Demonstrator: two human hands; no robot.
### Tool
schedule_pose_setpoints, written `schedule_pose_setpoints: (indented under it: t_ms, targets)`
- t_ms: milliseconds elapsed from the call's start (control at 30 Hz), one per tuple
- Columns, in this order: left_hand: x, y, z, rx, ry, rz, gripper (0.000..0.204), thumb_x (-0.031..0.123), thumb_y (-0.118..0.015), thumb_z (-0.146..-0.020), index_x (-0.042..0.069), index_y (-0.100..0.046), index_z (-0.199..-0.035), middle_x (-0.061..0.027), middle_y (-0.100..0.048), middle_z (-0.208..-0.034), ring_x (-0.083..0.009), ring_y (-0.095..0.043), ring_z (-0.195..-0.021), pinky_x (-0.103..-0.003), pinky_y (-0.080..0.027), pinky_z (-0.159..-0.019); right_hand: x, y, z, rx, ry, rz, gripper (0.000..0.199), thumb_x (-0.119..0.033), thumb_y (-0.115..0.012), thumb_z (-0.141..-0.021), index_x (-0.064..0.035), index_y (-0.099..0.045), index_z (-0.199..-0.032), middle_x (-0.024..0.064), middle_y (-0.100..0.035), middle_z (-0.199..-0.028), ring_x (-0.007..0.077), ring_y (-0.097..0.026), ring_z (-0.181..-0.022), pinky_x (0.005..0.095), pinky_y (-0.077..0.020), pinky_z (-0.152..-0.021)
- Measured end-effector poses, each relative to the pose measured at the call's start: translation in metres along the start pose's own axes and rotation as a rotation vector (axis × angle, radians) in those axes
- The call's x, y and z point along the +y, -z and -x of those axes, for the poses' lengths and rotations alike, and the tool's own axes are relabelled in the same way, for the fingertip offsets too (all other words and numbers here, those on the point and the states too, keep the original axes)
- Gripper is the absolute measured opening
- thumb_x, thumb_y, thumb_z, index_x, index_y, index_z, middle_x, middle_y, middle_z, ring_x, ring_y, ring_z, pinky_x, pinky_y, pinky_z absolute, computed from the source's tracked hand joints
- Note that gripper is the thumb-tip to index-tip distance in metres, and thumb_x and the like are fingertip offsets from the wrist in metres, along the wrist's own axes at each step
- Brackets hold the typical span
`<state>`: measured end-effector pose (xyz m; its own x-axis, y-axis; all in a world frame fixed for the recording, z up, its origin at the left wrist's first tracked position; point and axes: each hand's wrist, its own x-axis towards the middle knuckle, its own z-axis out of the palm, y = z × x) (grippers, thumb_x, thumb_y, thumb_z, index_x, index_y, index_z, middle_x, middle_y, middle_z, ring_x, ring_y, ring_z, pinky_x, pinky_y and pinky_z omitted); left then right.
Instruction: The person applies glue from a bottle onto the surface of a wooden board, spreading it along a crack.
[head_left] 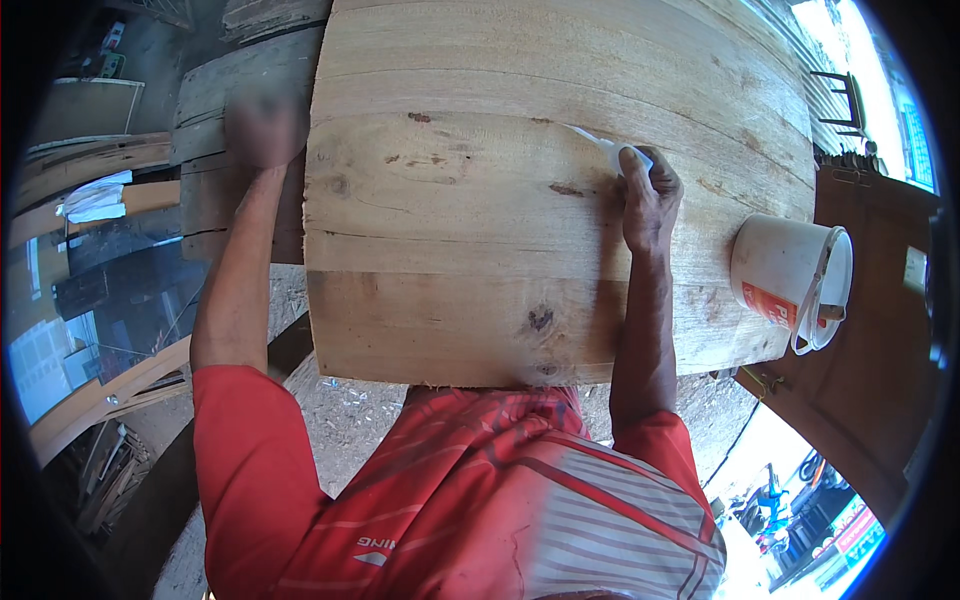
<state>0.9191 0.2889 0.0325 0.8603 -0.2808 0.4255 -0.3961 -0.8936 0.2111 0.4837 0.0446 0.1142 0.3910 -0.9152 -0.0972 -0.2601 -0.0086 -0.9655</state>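
Observation:
My right hand (654, 200) is wrapped round a small white squeeze bottle (616, 150) with a thin pointed nozzle. The nozzle tip is at or just above a seam between two boards of a broad wooden panel (450, 200). Dark knots and small cracks mark the panel's surface. Beyond its left edge, my left hand (265, 128) is over weathered grey planks (205, 100). That hand is smeared, so its fingers do not show.
A white bucket (768, 265) with a handle and something inside stands on the panel's right side. Farther right is a brown wooden door or panel (875, 300). Glass panes (120, 290), a crumpled white cloth or paper (95, 198) and wood scraps (115, 470) lie at the left.

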Motion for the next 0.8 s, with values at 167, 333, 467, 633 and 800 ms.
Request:
schedule_pose_setpoints:
  t_ms: [167, 333, 467, 633, 800]
  targets:
    - [-0.0010, -0.0010, -0.0009, 0.000, 0.006, 0.003, 0.056, 0.047, -0.066, -0.082, 0.007, -0.057, -0.120, -0.0184, -0.054, -0.131, -0.0379, -0.047, -0.124, -0.053, -0.037, -0.103, 0.0045, 0.0014, -0.0011, 0.011, 0.007, -0.010, 0.026, -0.025, -0.065, -0.096, -0.0002, -0.069, -0.092, -0.0013, -0.058, -0.069, 0.0063, -0.050, -0.063, 0.0243, -0.0394, -0.058]
    - [0.0016, -0.0004, 0.0000, -0.005, 0.021, -0.006, 0.056, 0.047, -0.067, -0.081, 0.007, -0.058, -0.120, -0.0177, -0.054, -0.130, -0.0377, -0.048, -0.124, -0.053, -0.038, -0.102, 0.0091, 0.0094, -0.0011, 0.010, 0.020, -0.034, 0.024, -0.026, -0.066, -0.095, -0.0019, -0.070, -0.096, -0.0012, -0.060, -0.074, 0.0052, -0.051, -0.061, 0.0221, -0.0428, -0.056]
    - [-0.0042, -0.0035, -0.0015, 0.017, -0.005, -0.020, 0.056, 0.047, -0.067, -0.081, 0.007, -0.059, -0.119, -0.0177, -0.055, -0.129, -0.0380, -0.049, -0.123, -0.054, -0.039, -0.101, 0.0056, 0.0087, 0.0007, 0.022, -0.002, -0.038, 0.025, -0.026, -0.065, -0.095, -0.0014, -0.070, -0.096, -0.0016, -0.059, -0.072, 0.0053, -0.050, -0.061, 0.0227, -0.0410, -0.056]
    - [-0.0024, -0.0037, -0.0003, 0.038, -0.027, -0.020, 0.056, 0.046, -0.066, -0.081, 0.006, -0.059, -0.119, -0.0183, -0.056, -0.128, -0.0385, -0.050, -0.121, -0.054, -0.040, -0.100, 0.0048, 0.0081, 0.0007, 0.015, -0.016, -0.027, 0.026, -0.025, -0.065, -0.095, 0.0005, -0.070, -0.095, -0.0024, -0.057, -0.069, 0.0054, -0.048, -0.064, 0.0238, -0.0378, -0.057]
    - [-0.0022, -0.0032, -0.0007, 0.043, -0.032, -0.022, 0.055, 0.046, -0.065, -0.081, 0.006, -0.060, -0.119, -0.0189, -0.056, -0.128, -0.0383, -0.051, -0.121, -0.053, -0.040, -0.100, 0.0074, 0.0084, 0.0007, 0.018, -0.013, -0.014, 0.025, -0.025, -0.065, -0.095, 0.0004, -0.070, -0.095, -0.0027, -0.057, -0.070, 0.0055, -0.048, -0.064, 0.0241, -0.0379, -0.057]
